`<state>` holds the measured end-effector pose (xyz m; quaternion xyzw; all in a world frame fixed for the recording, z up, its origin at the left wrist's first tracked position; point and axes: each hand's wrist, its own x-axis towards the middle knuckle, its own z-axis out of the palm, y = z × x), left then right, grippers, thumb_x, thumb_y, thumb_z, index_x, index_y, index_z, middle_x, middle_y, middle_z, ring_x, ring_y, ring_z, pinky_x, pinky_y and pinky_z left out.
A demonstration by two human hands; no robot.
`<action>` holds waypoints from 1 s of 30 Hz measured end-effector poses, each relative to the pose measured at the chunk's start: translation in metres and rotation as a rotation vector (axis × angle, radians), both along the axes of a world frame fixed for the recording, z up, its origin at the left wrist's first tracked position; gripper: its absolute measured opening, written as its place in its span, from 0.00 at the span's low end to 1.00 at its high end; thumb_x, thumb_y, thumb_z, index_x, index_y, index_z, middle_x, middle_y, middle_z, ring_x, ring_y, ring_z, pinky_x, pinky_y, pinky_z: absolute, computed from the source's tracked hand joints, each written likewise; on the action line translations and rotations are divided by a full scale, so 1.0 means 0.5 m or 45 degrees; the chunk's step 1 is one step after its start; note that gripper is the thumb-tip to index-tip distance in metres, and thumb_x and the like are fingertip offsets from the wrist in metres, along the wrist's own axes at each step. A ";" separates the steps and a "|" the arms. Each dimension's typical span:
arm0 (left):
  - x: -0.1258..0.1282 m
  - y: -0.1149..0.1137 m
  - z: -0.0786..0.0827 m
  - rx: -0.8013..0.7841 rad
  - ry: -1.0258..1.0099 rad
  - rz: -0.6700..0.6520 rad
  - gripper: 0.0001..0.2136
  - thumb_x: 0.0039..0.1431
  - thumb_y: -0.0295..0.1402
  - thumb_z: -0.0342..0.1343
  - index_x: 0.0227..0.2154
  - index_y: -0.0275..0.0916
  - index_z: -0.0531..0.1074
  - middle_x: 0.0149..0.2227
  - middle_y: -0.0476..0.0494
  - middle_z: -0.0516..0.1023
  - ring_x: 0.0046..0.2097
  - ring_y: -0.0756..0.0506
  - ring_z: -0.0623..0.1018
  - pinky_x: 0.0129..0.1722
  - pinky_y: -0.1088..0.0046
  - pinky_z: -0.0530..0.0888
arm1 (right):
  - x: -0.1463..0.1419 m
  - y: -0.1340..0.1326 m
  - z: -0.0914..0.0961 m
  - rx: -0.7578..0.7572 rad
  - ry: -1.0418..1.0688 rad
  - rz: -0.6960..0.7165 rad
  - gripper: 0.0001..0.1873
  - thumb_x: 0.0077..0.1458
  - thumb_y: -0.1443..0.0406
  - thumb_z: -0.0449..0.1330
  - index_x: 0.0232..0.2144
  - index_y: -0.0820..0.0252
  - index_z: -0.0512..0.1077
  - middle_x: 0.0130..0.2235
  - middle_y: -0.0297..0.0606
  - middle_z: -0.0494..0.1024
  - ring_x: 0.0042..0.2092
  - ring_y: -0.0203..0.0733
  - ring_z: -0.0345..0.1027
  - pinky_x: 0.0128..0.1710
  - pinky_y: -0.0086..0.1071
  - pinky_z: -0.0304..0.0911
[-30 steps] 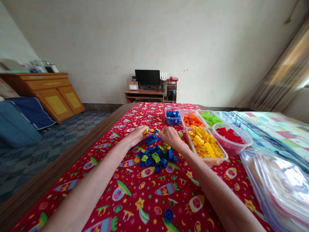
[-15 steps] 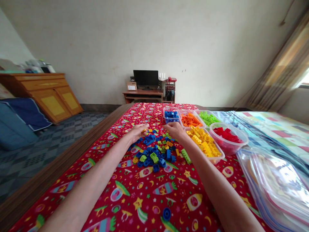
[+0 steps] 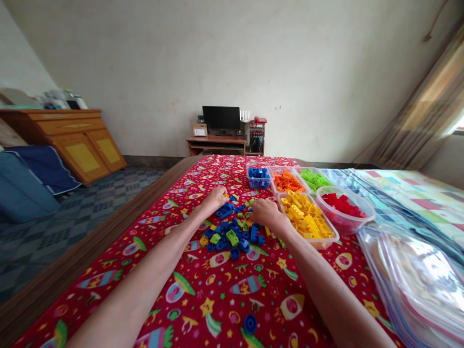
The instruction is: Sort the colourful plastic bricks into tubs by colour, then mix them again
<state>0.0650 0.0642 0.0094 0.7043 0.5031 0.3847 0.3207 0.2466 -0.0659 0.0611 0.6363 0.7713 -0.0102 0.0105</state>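
Observation:
A pile of small bricks (image 3: 232,231), mostly blue with some green and yellow, lies on the red patterned cloth (image 3: 217,285). My left hand (image 3: 213,198) rests at the pile's far left edge, its fingers pinched together at a small yellow brick (image 3: 225,197). My right hand (image 3: 266,212) lies knuckles-up on the right side of the pile. Its fingers curl down among the bricks, and what they hold is hidden. Just right of it stands the tub of yellow bricks (image 3: 328,238).
Clear tubs of blue (image 3: 258,183), orange (image 3: 277,187) and green bricks (image 3: 328,175) and a bowl of red ones (image 3: 346,224) line the right. Clear plastic bags (image 3: 416,275) lie at the near right. A lone blue piece (image 3: 250,323) sits close to me. The table's left edge (image 3: 72,270) drops to the floor.
My right hand has drawn back from near the blue tub onto the pile, covering a long green brick. My left hand has slid a little forward along the pile's edge.

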 end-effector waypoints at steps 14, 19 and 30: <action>0.016 -0.114 0.080 -0.602 -0.565 -0.289 0.12 0.54 0.40 0.59 0.26 0.35 0.67 0.27 0.47 0.71 0.20 0.57 0.63 0.13 0.85 0.54 | 0.014 0.028 0.061 -0.545 2.745 -0.230 0.13 0.58 0.59 0.53 0.25 0.58 0.57 0.20 0.27 0.64 0.17 0.25 0.51 0.11 0.14 0.37; 0.071 -0.166 0.065 -0.245 0.071 -0.454 0.15 0.53 0.46 0.59 0.25 0.37 0.70 0.19 0.54 0.66 0.20 0.54 0.63 0.19 0.79 0.58 | 0.032 0.031 0.064 -0.272 2.839 -0.301 0.14 0.54 0.58 0.61 0.28 0.59 0.61 0.20 0.29 0.68 0.20 0.28 0.61 0.10 0.14 0.41; 0.097 -0.195 0.040 0.202 1.106 -0.439 0.14 0.55 0.45 0.55 0.34 0.40 0.77 0.31 0.42 0.80 0.35 0.41 0.79 0.31 0.72 0.67 | 0.022 0.025 0.057 -0.283 2.467 -0.233 0.10 0.53 0.63 0.61 0.25 0.62 0.65 0.19 0.29 0.67 0.17 0.25 0.57 0.12 0.16 0.40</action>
